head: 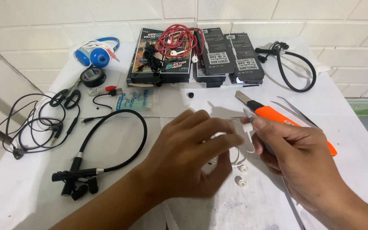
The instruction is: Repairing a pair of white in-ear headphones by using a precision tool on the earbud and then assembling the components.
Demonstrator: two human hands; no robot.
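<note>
Blade extended, cut not begun: right hand (297, 159) grips orange utility knife (277, 119); at its 9 o'clock left hand (188, 153) pinches thin white earphone cable (245, 147).

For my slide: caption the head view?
Left hand pinches white earphone cable; right hand holds orange utility knife.

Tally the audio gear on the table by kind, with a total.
Black neckband earphones: 2
Blue over-ear headphones: 1
Red wired earphones: 1
White wired earphones, at the hands: 1
Black wired earphones, far left: 1
Total: 6
</note>
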